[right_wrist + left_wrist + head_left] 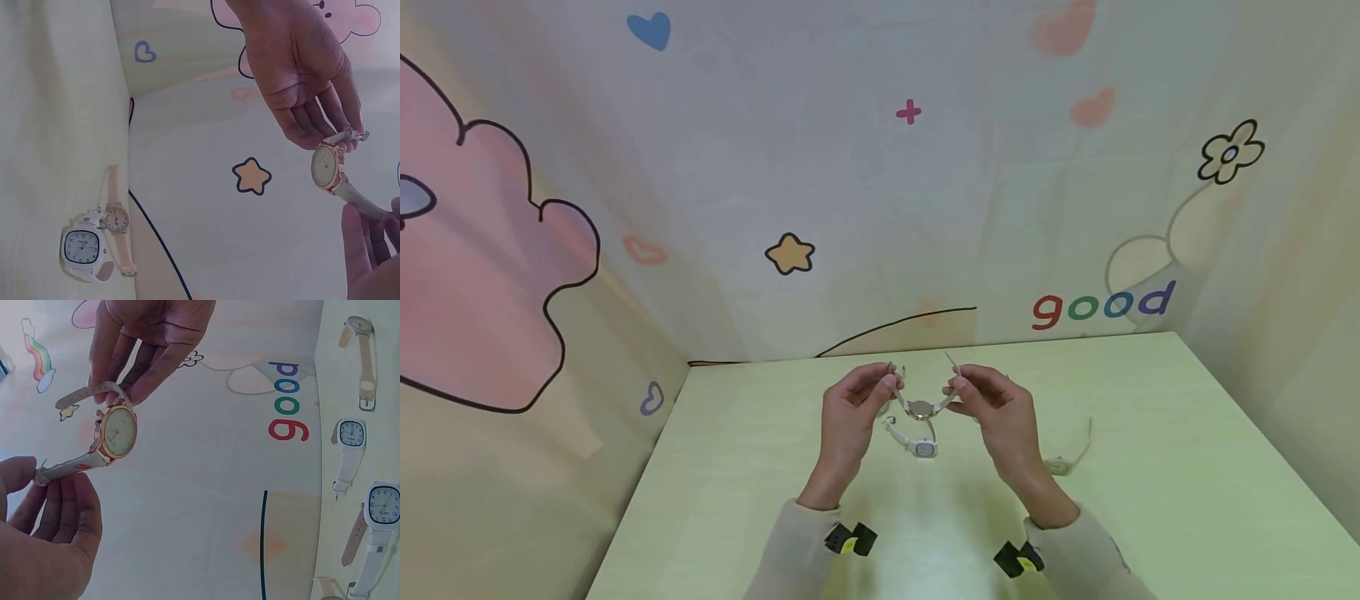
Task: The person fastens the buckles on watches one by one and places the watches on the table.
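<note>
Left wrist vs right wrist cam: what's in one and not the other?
Left wrist only: the word "good", a rainbow on the backdrop and a second white square-faced watch.

Right wrist only: a blue-purple outlined heart on the backdrop.

Both: the left hand and right hand holding the rose-gold-cased watch by its strap, part of the tabletop, and at least one white square-faced watch lying on it.

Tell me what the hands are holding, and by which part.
A gold-rimmed watch, by its strap: the left hand pinches one half near its end, the right hand the other half.
</note>
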Demonstrator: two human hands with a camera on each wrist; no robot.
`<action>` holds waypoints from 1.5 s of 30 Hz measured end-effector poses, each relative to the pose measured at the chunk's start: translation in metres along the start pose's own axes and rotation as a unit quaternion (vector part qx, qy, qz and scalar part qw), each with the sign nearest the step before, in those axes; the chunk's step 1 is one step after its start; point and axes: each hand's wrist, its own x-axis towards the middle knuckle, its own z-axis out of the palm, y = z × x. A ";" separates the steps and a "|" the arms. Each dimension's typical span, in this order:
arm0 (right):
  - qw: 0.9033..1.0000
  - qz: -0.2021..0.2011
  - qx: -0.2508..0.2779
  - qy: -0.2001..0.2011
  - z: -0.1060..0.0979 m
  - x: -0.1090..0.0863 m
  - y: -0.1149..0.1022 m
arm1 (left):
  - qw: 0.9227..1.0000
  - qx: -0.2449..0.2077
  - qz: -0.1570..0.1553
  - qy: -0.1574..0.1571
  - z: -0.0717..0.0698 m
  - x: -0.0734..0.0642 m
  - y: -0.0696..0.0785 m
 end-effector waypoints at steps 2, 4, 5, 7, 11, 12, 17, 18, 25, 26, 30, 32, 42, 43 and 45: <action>1.000 -0.003 -0.005 -0.001 -0.001 -0.001 -0.001 | 1.000 0.003 0.003 -0.002 0.001 0.000 0.001; 1.000 -0.004 -0.012 -0.003 -0.001 -0.001 -0.002 | 1.000 0.008 0.006 -0.005 0.002 -0.001 0.002; 1.000 -0.005 -0.016 -0.004 -0.002 -0.001 -0.003 | 1.000 0.011 0.008 -0.007 0.003 -0.001 0.002; 1.000 -0.003 -0.022 -0.007 -0.002 -0.002 -0.004 | 1.000 0.019 0.012 -0.010 0.004 -0.002 0.003; 0.999 0.002 -0.038 -0.020 -0.005 -0.004 -0.007 | 0.999 0.028 0.018 -0.017 0.008 -0.003 0.005; 0.999 0.003 -0.043 -0.025 -0.005 -0.004 -0.008 | 0.999 0.031 0.020 -0.019 0.009 -0.003 0.006; 0.996 -0.011 -0.067 -0.049 -0.008 -0.005 -0.011 | 0.998 0.041 0.037 -0.032 0.012 -0.002 0.007; 0.996 -0.015 -0.069 -0.054 -0.008 -0.005 -0.011 | 0.998 0.042 0.040 -0.033 0.012 -0.002 0.007; 0.994 -0.028 -0.077 -0.067 -0.007 -0.005 -0.010 | 0.997 0.045 0.055 -0.034 0.014 -0.004 0.010; 0.994 -0.029 -0.079 -0.068 -0.007 -0.005 -0.010 | 0.997 0.046 0.057 -0.035 0.015 -0.004 0.009; 0.993 -0.033 -0.086 -0.071 -0.006 -0.006 -0.009 | 0.996 0.052 0.060 -0.038 0.016 -0.004 0.007; 0.993 -0.034 -0.086 -0.072 -0.006 -0.005 -0.008 | 0.996 0.057 0.061 -0.038 0.017 -0.005 0.006; 0.992 -0.038 -0.093 -0.076 -0.006 -0.004 -0.008 | 0.995 0.051 0.064 -0.049 0.018 -0.004 0.005; 0.992 -0.039 -0.096 -0.077 -0.005 -0.004 -0.008 | 0.995 0.051 0.062 -0.051 0.018 -0.004 0.005; 0.991 -0.040 -0.100 -0.077 -0.005 -0.004 -0.008 | 0.995 0.050 0.061 -0.054 0.019 -0.004 0.005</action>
